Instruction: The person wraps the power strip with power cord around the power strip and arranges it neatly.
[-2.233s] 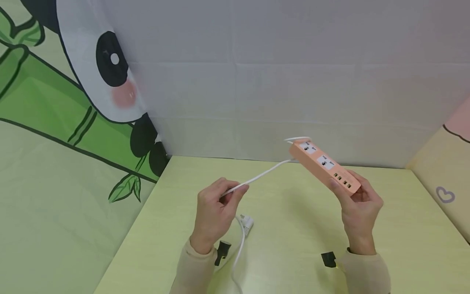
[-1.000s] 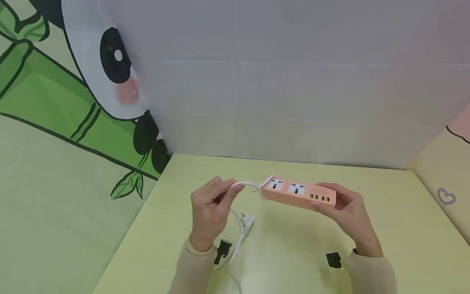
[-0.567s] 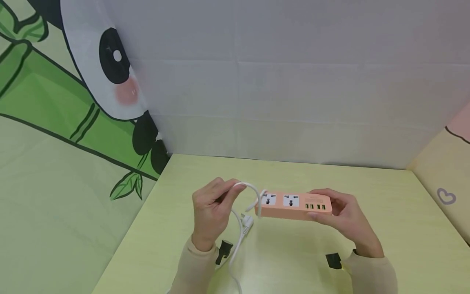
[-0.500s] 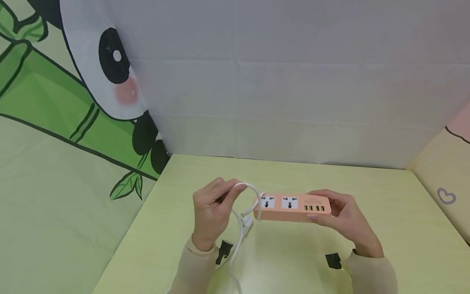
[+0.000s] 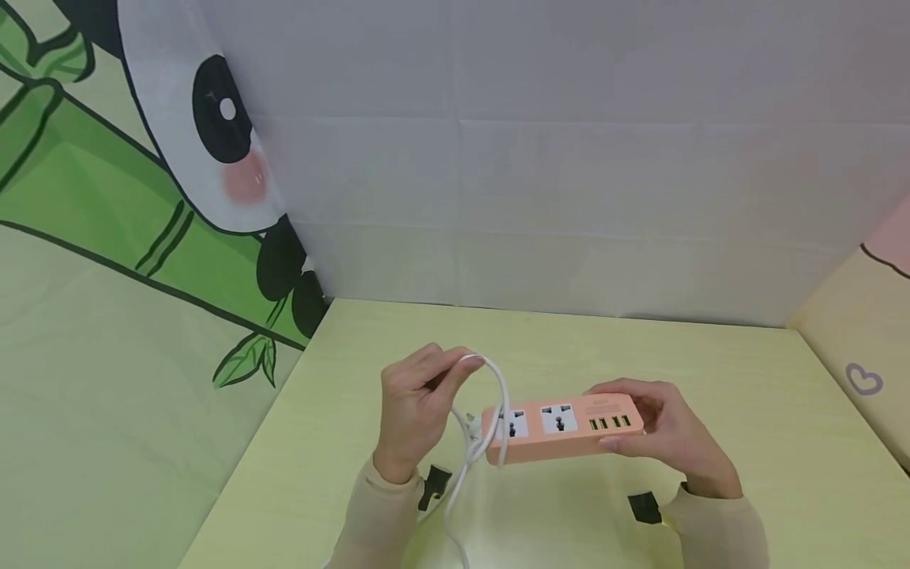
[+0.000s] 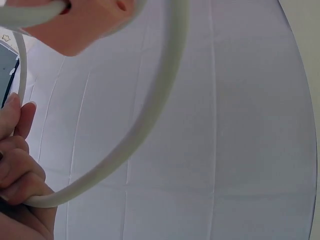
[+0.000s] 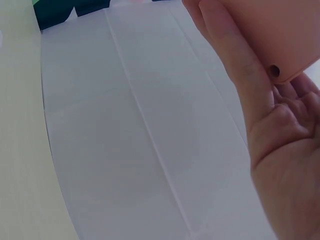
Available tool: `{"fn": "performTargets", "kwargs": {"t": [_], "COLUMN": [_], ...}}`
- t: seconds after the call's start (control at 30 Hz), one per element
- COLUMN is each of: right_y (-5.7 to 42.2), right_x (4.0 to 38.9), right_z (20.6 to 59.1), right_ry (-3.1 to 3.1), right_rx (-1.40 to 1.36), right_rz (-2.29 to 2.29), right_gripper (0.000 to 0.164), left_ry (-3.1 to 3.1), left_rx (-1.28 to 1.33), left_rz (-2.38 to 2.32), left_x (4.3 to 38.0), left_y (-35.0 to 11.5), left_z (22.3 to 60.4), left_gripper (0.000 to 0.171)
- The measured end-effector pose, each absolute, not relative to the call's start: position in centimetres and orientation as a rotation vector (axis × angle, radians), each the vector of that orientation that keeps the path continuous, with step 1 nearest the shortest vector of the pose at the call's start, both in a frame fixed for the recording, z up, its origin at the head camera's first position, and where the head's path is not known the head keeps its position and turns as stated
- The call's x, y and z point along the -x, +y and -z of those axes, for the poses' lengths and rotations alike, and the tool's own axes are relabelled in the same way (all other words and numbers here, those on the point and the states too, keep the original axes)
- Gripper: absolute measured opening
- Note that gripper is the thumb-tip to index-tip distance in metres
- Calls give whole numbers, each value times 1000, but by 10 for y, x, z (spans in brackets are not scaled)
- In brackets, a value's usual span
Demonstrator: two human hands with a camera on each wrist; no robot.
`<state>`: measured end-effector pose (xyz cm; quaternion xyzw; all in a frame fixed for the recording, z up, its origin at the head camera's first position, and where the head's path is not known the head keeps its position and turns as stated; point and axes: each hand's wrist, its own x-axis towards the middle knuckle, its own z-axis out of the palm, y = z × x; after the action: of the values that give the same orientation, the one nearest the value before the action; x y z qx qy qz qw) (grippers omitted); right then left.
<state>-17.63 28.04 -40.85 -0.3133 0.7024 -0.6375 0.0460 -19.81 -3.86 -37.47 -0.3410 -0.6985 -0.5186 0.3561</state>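
Note:
My right hand (image 5: 664,427) grips the right end of a salmon-pink power strip (image 5: 576,442), thumb along its front and fingers behind. Two white sockets and a row of USB ports face up on it. My left hand (image 5: 423,403) pinches the white power cord (image 5: 501,379) between thumb and fingertips, and the cord arcs over the strip's left end. Behind the crossing cord, the plug (image 5: 472,427) is partly hidden. In the left wrist view, the cord (image 6: 135,135) also passes through my curled lower fingers. The right wrist view has the strip's end (image 7: 280,35) against my thumb.
Below is a pale yellow-green table (image 5: 569,521). Slack cord (image 5: 455,506) trails toward its near edge. A grey-white cloth backdrop (image 5: 569,197) rises behind, with a cartoon-printed cloth (image 5: 142,221) on the left. Black pieces (image 5: 644,507) sit by both cuffs.
The power strip has come down and left, nearer my left hand, turning from a steep slant to nearly level. The cord has slackened into a loop. My left hand has barely moved.

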Motion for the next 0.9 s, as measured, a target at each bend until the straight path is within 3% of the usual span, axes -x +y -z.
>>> {"fn": "performTargets", "kwargs": {"t": [0.4, 0.6, 0.9], "right_y": [284, 286, 291], "right_x": [177, 178, 183], "right_z": [414, 414, 418], "right_ry": [1973, 1947, 1935], "right_rx": [991, 1064, 1188], "right_rz": [2015, 2031, 2053], "right_gripper": [49, 52, 59], "left_ry": [-1857, -1892, -1915], "left_rx": [923, 940, 947], "left_rz": [1374, 1388, 1385], "left_x": [203, 205, 206], "left_y": [-32, -27, -21], "left_z": [382, 383, 385], "left_gripper": [3, 12, 10]}}
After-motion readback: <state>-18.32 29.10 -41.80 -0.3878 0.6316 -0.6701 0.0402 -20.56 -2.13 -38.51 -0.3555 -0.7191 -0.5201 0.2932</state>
